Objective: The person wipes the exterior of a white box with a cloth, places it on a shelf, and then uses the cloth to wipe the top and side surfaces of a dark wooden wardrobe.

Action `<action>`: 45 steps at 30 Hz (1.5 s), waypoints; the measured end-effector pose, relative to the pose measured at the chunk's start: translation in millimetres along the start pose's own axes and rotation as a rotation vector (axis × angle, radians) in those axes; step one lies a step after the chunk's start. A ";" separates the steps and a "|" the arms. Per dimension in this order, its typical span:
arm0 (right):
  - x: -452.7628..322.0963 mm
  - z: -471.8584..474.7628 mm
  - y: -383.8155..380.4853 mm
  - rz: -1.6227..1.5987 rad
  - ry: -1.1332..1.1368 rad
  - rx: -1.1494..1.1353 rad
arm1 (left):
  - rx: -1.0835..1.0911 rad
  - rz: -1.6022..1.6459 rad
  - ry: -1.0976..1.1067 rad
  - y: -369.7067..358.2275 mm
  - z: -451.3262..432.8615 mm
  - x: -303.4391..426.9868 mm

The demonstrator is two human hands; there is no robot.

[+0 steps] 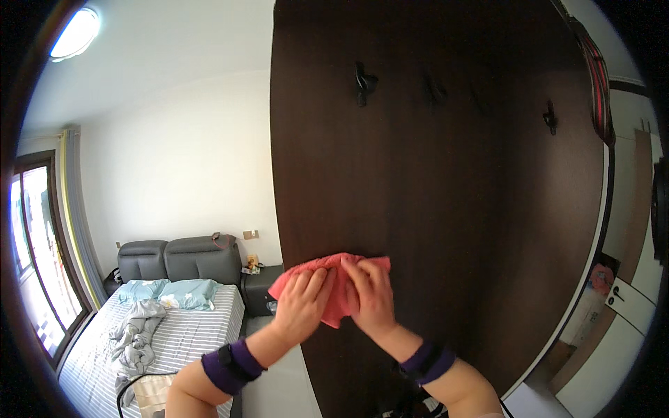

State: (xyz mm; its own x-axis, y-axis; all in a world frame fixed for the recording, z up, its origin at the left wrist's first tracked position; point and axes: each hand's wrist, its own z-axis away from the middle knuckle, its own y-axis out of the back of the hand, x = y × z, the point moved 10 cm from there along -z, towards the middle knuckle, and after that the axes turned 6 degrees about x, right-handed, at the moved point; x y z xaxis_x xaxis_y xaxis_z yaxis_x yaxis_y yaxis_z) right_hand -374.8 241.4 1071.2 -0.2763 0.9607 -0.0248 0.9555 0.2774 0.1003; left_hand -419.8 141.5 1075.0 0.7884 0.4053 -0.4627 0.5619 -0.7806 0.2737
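Note:
A pink cloth (pixel 338 292) is spread against a tall dark brown wood-look panel (pixel 444 209), near its left edge. My left hand (pixel 304 300) grips the cloth's left part, with the fingers bent over it. On the cloth's right part lies my right hand (pixel 370 298), its fingers bunching the fabric. Both hands are close together, and a purple wrist strap is on each forearm. Above them on the panel are black hooks, one at the upper middle (pixel 363 84) and one further right (pixel 550 117).
At the left stands a bed (pixel 183 334) with striped bedding, pillows and a grey headboard. A dark nightstand (pixel 261 287) is between the bed and the panel. A striped fabric item (pixel 596 78) hangs at the panel's upper right. White cabinets (pixel 601 366) stand beyond the panel's right edge.

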 end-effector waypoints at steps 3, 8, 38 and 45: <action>-8.5 21.2 -15.5 0.055 0.101 -0.121 | -0.053 0.020 0.117 -8.0 8.7 -2.9; -8.1 -27.8 -49.7 0.219 0.205 -0.231 | -0.012 -0.105 0.127 9.6 -38.7 -38.3; -65.4 -191.4 1.0 0.329 0.492 -0.191 | 0.128 -0.288 -0.093 86.4 -147.7 -97.3; -64.5 -303.1 -1.9 0.381 0.504 0.145 | 0.420 -0.396 -0.166 113.3 -241.4 -153.2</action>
State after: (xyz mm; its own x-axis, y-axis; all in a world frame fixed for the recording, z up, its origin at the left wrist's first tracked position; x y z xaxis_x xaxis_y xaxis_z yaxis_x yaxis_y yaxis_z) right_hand -390.1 177.8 1374.1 0.1045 0.8819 0.4596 0.9906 -0.0512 -0.1269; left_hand -416.5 105.8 1380.4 0.4705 0.6507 -0.5960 0.6318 -0.7199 -0.2872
